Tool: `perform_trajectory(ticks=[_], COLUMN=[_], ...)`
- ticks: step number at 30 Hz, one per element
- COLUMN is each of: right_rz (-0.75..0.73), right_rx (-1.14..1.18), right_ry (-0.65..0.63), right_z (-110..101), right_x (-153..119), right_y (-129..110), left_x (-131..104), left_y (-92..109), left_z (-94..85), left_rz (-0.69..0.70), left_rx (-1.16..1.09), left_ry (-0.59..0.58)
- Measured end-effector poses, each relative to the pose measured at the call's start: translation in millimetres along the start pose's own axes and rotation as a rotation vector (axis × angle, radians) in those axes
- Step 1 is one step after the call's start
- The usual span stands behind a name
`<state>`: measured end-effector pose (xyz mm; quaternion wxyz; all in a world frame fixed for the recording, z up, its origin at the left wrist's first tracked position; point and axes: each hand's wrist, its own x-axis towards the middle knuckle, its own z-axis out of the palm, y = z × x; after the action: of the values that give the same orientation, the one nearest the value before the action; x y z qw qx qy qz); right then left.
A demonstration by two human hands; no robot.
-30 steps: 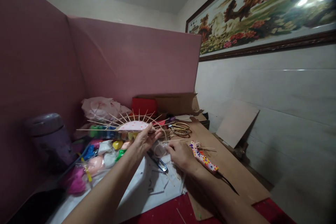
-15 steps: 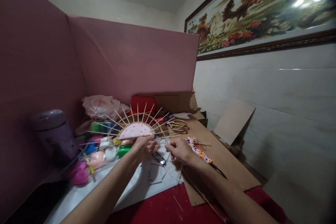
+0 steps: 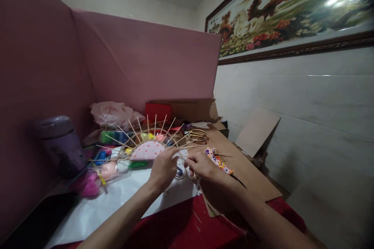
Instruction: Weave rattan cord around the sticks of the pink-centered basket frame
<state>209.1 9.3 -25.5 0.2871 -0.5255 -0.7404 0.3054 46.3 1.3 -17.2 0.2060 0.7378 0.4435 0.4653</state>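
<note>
A half-round piece [image 3: 148, 151] of white cloth with pink-red dots has thin wooden sticks fanning out from its curved edge. A thin brown strand runs in an arc across the sticks. My left hand [image 3: 166, 163] is closed at the right end of this stick fan, its fingertips partly hidden. Close on its right, my right hand [image 3: 200, 164] has thumb and fingers pinched together on a thin cord, which is hard to make out between the hands. Below and between them lies a dark blue-handled tool [image 3: 179, 171], partly covered.
Bagged coloured clay [image 3: 108, 170] and a purple bottle [image 3: 62, 149] stand left. Gold-handled scissors [image 3: 197, 136] lie behind my right hand. A flower-patterned strip [image 3: 219, 162] rests on the cardboard [image 3: 248, 175]. White paper [image 3: 117, 206] covers part of the red cloth [image 3: 175, 229].
My left hand has turned and moved slightly nearer my body, its back now facing up. The stick fan has shifted a little left. My right hand stays pinched in nearly the same place.
</note>
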Motion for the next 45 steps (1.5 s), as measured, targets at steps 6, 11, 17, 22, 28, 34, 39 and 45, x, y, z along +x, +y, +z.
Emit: perform_trajectory(ticks=[6,11,17,22,28,34,39,45], right_rz=[0.023,0.067,0.007,-0.118,-0.153,-0.153,-0.170,-0.200], right_rx=[0.188,0.389,0.408,0.125,-0.142,-0.363,-0.259,-0.318], right_ry=[-0.110,-0.216,-0.030,0.087,0.227,0.271,0.243,0.197], right_z=[-6.2,-14.8,-10.7,-8.7,-7.5,-3.3,-5.4,-9.0], right_x=[-17.8,-41.7,-53.5,-62.6,-74.8,-78.4,-79.2,-82.8], right_y=[-8.4,-3.8,-9.6,-23.6,-35.3,-35.6,-37.7,-44.4], left_x=[-10.5,-15.9,-18.7,-31.1,-36.6,-33.7,-34.7,-33.7], left_y=[-0.1,-7.5,6.0,19.9,26.3,30.2,28.9,30.2], left_z=[10.7,4.0,-4.1,0.7,10.1,8.6,9.3,7.0], left_rz=[0.029,0.013,0.364,0.272,-0.260,-0.230,-0.297,-0.208], left_rx=[0.155,0.142,0.288,-0.057,-0.468,-0.361,-0.454,-0.410], left_ry=[-0.124,-0.050,0.219,-0.067,-0.356,-0.279,-0.344,-0.295])
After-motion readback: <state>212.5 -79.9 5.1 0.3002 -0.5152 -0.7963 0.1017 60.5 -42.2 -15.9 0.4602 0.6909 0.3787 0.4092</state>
